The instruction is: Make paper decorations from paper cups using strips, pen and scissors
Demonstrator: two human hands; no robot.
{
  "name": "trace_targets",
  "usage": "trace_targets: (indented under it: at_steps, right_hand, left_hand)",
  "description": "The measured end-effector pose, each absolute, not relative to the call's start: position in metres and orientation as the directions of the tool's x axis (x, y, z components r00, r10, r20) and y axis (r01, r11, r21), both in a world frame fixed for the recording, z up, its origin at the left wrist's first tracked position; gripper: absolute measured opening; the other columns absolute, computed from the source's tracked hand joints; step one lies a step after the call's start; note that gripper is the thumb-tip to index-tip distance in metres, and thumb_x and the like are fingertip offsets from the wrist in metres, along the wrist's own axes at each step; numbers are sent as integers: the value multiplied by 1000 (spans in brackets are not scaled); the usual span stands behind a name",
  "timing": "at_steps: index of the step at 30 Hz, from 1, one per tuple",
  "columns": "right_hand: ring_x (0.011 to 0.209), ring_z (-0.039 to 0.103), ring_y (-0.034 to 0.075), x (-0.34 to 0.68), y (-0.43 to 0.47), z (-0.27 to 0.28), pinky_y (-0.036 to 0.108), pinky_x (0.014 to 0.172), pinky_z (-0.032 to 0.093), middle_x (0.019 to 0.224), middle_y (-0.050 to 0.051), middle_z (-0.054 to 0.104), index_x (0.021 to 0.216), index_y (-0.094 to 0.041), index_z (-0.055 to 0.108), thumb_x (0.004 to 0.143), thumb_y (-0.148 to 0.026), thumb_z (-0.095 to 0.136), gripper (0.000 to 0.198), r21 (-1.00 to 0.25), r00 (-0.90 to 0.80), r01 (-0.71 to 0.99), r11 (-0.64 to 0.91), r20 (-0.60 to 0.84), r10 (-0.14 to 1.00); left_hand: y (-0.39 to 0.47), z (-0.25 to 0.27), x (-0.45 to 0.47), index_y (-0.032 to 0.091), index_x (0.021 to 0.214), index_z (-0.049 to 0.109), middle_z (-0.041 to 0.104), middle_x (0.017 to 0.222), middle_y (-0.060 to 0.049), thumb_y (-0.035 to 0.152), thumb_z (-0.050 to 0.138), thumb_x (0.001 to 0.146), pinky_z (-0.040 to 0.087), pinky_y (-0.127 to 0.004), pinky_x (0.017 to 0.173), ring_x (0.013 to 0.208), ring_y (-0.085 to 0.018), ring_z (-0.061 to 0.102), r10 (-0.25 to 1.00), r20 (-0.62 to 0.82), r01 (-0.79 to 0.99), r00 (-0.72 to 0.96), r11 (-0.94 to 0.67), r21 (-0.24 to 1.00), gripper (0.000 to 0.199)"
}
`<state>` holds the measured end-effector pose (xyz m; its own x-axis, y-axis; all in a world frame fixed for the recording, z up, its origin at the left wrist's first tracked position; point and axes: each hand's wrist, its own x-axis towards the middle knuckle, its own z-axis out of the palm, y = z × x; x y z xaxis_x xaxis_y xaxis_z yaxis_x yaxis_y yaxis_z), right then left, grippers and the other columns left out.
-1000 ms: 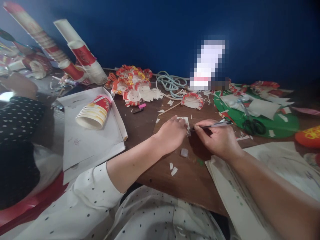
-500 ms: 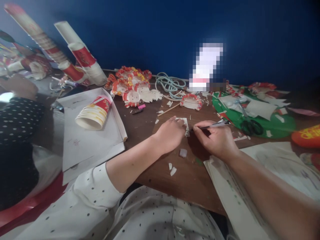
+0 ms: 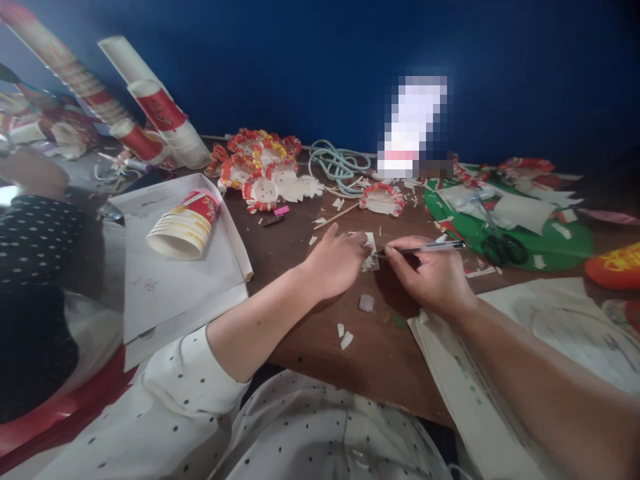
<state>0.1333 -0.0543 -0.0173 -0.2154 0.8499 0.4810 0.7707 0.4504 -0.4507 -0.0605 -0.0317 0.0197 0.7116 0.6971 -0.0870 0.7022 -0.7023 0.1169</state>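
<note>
Head view: the left hand [image 3: 336,261] lies knuckles up on a small white paper piece [image 3: 371,252] at the middle of the brown table [image 3: 380,353], fingers curled down to pin it flat. The right hand [image 3: 431,275] is closed around a thin pen-like tool [image 3: 425,248], its tip meeting the paper's right edge just beside the left fingertips. Whether the tool marks or cuts cannot be told.

To work this well, I judge the left fingers should press close to the line but clear of the tip, and the stroke should be short and steady, with the wrist resting on the table.

Loose scraps [image 3: 345,337] lie near the body. Scissors [image 3: 503,248] rest on a green sheet [image 3: 560,250] to the right. 1 stack of paper cups [image 3: 184,225] lies tipped on white paper at left.
</note>
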Motion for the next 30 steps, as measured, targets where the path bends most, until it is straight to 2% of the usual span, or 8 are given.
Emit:
trace_targets:
  at_steps: [13,17,21,25,30]
  right_hand:
    - [87,73,24,134,-53,-20,33,78,54,89,7,76,87,-20,73,93,-34,55,24,-444,-241,765,467,475,846]
    - [87,73,24,133,-53,-19,33,78,54,89,7,76,87,-19,73,93,-32,54,24,-451,-251,758,471,465,849]
    - [86,72,24,133,-54,-18,33,77,54,88,7,76,85,-20,72,93,-33,54,23,-444,-252,766,465,458,852]
    - [87,73,24,131,-54,-18,34,79,54,89,7,76,88,-20,73,93,-32,56,22,-456,-228,754,472,492,840]
    - [88,73,25,130,-51,-21,36,81,55,93,9,77,93,-19,74,93,-33,56,23,-473,-200,743,473,517,832]
  left_hand:
    - [-27,17,-60,13,123,60,66,120,-13,7,38,92,30,-47,113,113,-24,63,680,-84,684,728,-716,137,39]
    - [-28,16,-58,8,143,44,65,125,-17,4,38,90,36,-40,109,116,-23,62,697,-62,698,714,-704,128,53]
    - [-28,15,-59,8,154,23,69,117,-17,1,41,86,44,-35,98,108,-21,66,744,-76,747,664,-655,111,71]
    - [-28,16,-60,10,157,17,68,119,-17,3,42,87,47,-32,90,107,-22,66,763,-108,770,637,-627,116,75]
    - [-29,18,-60,11,157,20,67,122,-18,3,40,88,48,-32,88,109,-24,65,767,-125,777,629,-616,131,72]
